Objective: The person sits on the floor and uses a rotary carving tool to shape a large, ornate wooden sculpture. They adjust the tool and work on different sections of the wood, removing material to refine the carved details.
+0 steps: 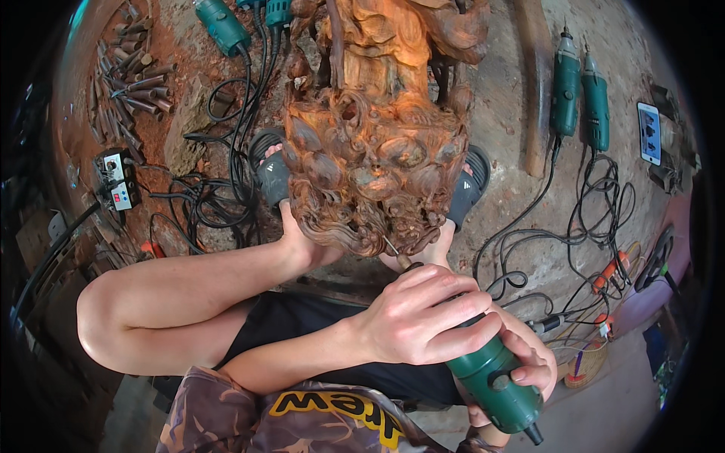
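Note:
A large reddish-brown carved wood sculpture [374,162] with rounded knobs stands on the ground between my sandalled feet. Both hands hold a green rotary tool [495,381], whose thin bit touches the sculpture's lower edge near the middle. My left hand [423,313] wraps around the tool's front, close to the bit. Further back, my right hand [532,366] grips the tool's thick body, partly hidden under it. My left leg is bent along the left side.
Two more green rotary tools [580,94] lie at the right, others at the top left [223,26]. Black cables [219,196] tangle on the ground on both sides. Several chisels [136,87] lie at the far left beside a power strip [117,180]. A phone [649,132] lies at the right.

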{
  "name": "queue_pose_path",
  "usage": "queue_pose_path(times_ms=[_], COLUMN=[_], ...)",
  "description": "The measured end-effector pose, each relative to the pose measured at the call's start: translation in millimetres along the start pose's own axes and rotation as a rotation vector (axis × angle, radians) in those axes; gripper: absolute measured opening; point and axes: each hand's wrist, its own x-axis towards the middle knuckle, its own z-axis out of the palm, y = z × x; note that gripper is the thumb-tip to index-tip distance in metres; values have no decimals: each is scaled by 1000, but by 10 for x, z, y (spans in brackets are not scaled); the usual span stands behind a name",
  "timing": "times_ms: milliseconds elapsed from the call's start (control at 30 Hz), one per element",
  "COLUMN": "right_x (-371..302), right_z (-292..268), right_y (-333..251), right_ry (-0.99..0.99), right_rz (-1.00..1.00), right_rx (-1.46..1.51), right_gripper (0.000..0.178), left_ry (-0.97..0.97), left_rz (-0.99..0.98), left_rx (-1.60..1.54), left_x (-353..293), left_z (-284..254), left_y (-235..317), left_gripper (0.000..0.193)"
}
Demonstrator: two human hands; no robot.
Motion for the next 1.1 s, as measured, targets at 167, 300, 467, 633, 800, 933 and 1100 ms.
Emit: queue_pose_path(times_ms=[167, 300, 467, 633, 800, 933, 1100], right_x=[177, 274, 258, 302, 397, 440, 474], right_z=[8, 23, 109, 72, -5, 36, 125], right_y=[-95, -118, 6, 106, 123, 56, 28], right_ry=[-68, -141, -96, -155, -239, -244, -99], right_rz=[13, 38, 35, -21, -29, -10, -67], right_rx=[-77, -123, -20, -11, 12, 2, 6], right_gripper=[75, 75, 76, 79, 81, 81, 77], left_ry=[38, 26, 64, 78, 94, 85, 93], left_rz=[-54, -64, -69, -82, -81, -99, -122], left_rx=[-20, -5, 15, 19, 34, 20, -4], left_x=[53, 38, -22, -37, -35, -40, -19], left_z=[2, -21, -5, -18, -32, -45, -33], left_y=[-22, -120, -198, -224, -254, -248, -210], left_gripper=[32, 28, 28, 29, 28, 28, 29])
